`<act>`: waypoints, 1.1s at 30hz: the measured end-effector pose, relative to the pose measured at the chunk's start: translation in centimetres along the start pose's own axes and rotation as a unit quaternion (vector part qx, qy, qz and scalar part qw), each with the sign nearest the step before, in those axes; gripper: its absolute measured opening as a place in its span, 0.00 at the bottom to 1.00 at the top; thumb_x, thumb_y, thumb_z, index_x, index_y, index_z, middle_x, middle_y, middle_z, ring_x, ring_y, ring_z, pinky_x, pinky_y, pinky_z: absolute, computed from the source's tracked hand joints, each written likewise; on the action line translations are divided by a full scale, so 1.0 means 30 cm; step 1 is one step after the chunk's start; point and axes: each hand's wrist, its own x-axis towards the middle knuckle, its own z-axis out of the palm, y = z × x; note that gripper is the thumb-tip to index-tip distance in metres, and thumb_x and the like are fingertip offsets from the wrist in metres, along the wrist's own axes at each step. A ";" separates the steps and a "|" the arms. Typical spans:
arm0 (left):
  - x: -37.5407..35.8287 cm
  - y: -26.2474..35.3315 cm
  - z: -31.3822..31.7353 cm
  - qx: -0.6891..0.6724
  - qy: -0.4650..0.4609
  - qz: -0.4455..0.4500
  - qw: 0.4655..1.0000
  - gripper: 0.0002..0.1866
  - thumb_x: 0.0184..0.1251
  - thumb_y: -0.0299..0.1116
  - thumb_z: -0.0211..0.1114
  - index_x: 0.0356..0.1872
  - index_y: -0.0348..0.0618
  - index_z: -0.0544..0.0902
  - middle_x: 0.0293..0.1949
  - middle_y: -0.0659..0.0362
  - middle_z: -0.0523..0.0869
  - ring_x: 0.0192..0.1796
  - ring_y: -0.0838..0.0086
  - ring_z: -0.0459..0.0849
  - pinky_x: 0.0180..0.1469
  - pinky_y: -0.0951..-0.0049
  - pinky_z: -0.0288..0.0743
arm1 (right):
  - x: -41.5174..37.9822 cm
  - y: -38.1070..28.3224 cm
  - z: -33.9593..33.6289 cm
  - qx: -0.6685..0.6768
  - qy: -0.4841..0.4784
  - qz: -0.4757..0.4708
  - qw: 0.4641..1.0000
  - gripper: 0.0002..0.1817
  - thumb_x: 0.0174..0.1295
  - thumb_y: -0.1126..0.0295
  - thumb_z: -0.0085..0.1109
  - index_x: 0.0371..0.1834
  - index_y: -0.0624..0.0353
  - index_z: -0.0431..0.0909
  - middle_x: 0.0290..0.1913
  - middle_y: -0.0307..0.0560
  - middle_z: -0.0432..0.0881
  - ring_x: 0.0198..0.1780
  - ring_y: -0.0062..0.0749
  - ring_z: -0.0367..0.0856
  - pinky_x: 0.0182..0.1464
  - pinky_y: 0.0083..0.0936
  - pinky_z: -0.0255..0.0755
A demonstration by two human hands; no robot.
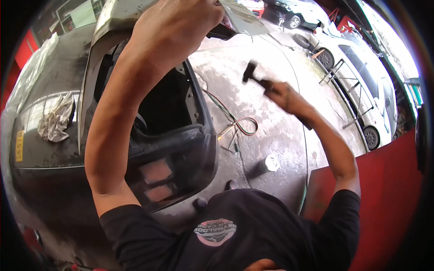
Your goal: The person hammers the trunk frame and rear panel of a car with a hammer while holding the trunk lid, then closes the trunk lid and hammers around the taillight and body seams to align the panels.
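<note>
The right hand (284,95) is closing firmly around the handle of a hammer (249,72), which is hanging over the floor (282,149), well apart from the bent metal panel (246,19). The left hand (183,20) is reaching up beside that panel; I can't tell how open it is or whether it's gripping anything, since its fingers are running out of sight at the top. Good hammering is asking for short, controlled blows, a flat-facing head and the supporting fingers well clear. Motion is blurring the hammer, and the panel's upper part is being cut off.
</note>
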 end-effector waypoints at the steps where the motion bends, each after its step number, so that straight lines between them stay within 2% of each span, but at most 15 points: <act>1: -0.002 0.007 0.005 -0.004 -0.002 -0.004 1.000 0.13 0.66 0.18 0.57 0.49 0.32 0.84 0.53 0.48 0.86 0.61 0.57 0.82 0.63 0.59 0.79 | -0.023 0.011 0.037 -0.027 -0.054 -0.025 0.998 0.24 0.68 0.65 0.59 0.66 0.61 0.77 0.43 0.63 0.86 0.44 0.48 0.87 0.50 0.41 0.77; 3: -0.004 0.002 0.022 -0.002 0.026 0.001 1.000 0.13 0.66 0.18 0.57 0.48 0.32 0.84 0.53 0.49 0.86 0.62 0.57 0.82 0.63 0.59 0.78 | -0.028 0.040 0.053 -0.112 -0.142 -0.096 0.979 0.22 0.66 0.66 0.64 0.62 0.63 0.79 0.40 0.60 0.87 0.40 0.50 0.85 0.43 0.40 0.77; 5: -0.001 -0.003 0.064 -0.001 0.075 0.029 0.997 0.13 0.65 0.18 0.57 0.48 0.32 0.84 0.52 0.49 0.86 0.62 0.56 0.82 0.64 0.59 0.78 | 0.072 0.134 -0.062 -0.091 -0.013 -0.124 0.988 0.23 0.67 0.66 0.63 0.63 0.63 0.78 0.39 0.59 0.87 0.38 0.46 0.85 0.42 0.38 0.77; 8: -0.001 0.013 0.029 0.014 0.035 0.000 0.999 0.12 0.65 0.18 0.57 0.47 0.32 0.84 0.53 0.49 0.86 0.64 0.56 0.81 0.64 0.59 0.78 | 0.045 -0.084 -0.203 -0.043 0.049 0.016 0.998 0.25 0.68 0.65 0.61 0.67 0.63 0.76 0.34 0.57 0.85 0.34 0.38 0.84 0.40 0.33 0.75; 9: 0.004 0.003 0.021 0.020 0.047 0.008 0.999 0.12 0.65 0.18 0.57 0.47 0.32 0.84 0.53 0.49 0.86 0.63 0.57 0.81 0.64 0.59 0.78 | 0.050 -0.019 -0.134 -0.050 0.130 -0.107 0.984 0.27 0.68 0.65 0.60 0.69 0.63 0.75 0.33 0.55 0.83 0.32 0.35 0.81 0.39 0.32 0.74; 12: -0.012 0.001 0.002 0.017 0.039 0.010 0.999 0.12 0.66 0.19 0.57 0.47 0.32 0.84 0.52 0.49 0.86 0.62 0.57 0.82 0.64 0.59 0.78 | 0.017 -0.061 -0.042 -0.017 0.012 -0.032 0.999 0.23 0.71 0.66 0.58 0.66 0.64 0.76 0.36 0.59 0.84 0.34 0.40 0.83 0.42 0.36 0.75; 14: -0.014 0.033 -0.037 0.007 0.002 0.002 1.000 0.12 0.66 0.19 0.58 0.47 0.32 0.84 0.51 0.49 0.86 0.60 0.57 0.82 0.64 0.59 0.78 | -0.023 -0.033 0.027 -0.054 -0.047 -0.154 0.985 0.21 0.71 0.65 0.61 0.63 0.63 0.78 0.38 0.61 0.85 0.40 0.53 0.84 0.48 0.42 0.78; 16: -0.011 0.043 -0.020 -0.024 0.029 -0.022 0.999 0.12 0.65 0.19 0.58 0.46 0.32 0.84 0.50 0.50 0.86 0.59 0.57 0.82 0.63 0.60 0.78 | -0.019 -0.023 -0.013 -0.088 -0.105 -0.118 0.984 0.21 0.69 0.66 0.63 0.62 0.63 0.79 0.39 0.60 0.86 0.40 0.55 0.85 0.45 0.40 0.79; 19: -0.006 0.022 0.020 -0.028 0.037 -0.012 0.999 0.12 0.64 0.18 0.58 0.46 0.32 0.84 0.49 0.50 0.86 0.58 0.58 0.82 0.61 0.60 0.79 | 0.041 -0.114 -0.250 -0.019 0.037 0.001 0.999 0.23 0.69 0.65 0.61 0.64 0.65 0.78 0.32 0.54 0.83 0.31 0.32 0.80 0.34 0.29 0.71; 22: -0.004 -0.002 0.018 -0.004 0.039 0.003 0.999 0.12 0.64 0.17 0.58 0.47 0.32 0.84 0.49 0.51 0.86 0.58 0.57 0.83 0.61 0.60 0.79 | 0.020 -0.079 -0.099 -0.015 0.107 -0.082 0.991 0.24 0.70 0.64 0.58 0.66 0.66 0.75 0.29 0.53 0.80 0.29 0.30 0.76 0.34 0.31 0.70; 24: -0.007 0.005 0.001 -0.007 0.014 -0.013 1.000 0.12 0.64 0.17 0.58 0.47 0.32 0.84 0.50 0.51 0.86 0.58 0.57 0.83 0.61 0.59 0.79 | -0.019 -0.054 -0.014 -0.015 -0.008 -0.045 0.999 0.21 0.72 0.65 0.59 0.63 0.64 0.77 0.33 0.58 0.84 0.32 0.39 0.81 0.39 0.36 0.74; 26: -0.001 0.031 -0.023 -0.028 -0.027 -0.044 0.998 0.12 0.64 0.17 0.58 0.46 0.32 0.84 0.50 0.51 0.86 0.58 0.58 0.83 0.61 0.59 0.79 | -0.051 -0.038 0.044 -0.047 -0.089 -0.153 0.983 0.19 0.72 0.65 0.60 0.61 0.62 0.78 0.37 0.60 0.86 0.36 0.48 0.85 0.43 0.41 0.77; 27: 0.002 0.027 -0.016 -0.018 -0.012 -0.032 0.999 0.13 0.64 0.17 0.57 0.47 0.32 0.84 0.51 0.51 0.86 0.60 0.58 0.82 0.62 0.60 0.79 | -0.046 -0.040 0.017 -0.099 -0.170 -0.110 0.974 0.19 0.72 0.64 0.61 0.61 0.62 0.79 0.41 0.62 0.87 0.40 0.55 0.86 0.46 0.45 0.78; 31: -0.025 0.011 0.074 0.067 0.115 0.042 0.990 0.15 0.67 0.21 0.59 0.52 0.37 0.86 0.52 0.52 0.88 0.63 0.59 0.83 0.62 0.62 0.80 | 0.051 -0.079 -0.198 -0.024 0.047 -0.084 0.995 0.24 0.71 0.58 0.57 0.66 0.58 0.77 0.29 0.47 0.83 0.28 0.27 0.79 0.33 0.28 0.74; 33: -0.011 -0.008 0.079 0.102 0.134 0.050 0.984 0.20 0.63 0.22 0.65 0.58 0.41 0.85 0.57 0.53 0.86 0.67 0.58 0.80 0.66 0.62 0.77 | 0.030 -0.088 -0.098 -0.003 0.073 -0.081 0.994 0.23 0.72 0.62 0.57 0.66 0.62 0.76 0.31 0.51 0.83 0.30 0.32 0.79 0.36 0.33 0.74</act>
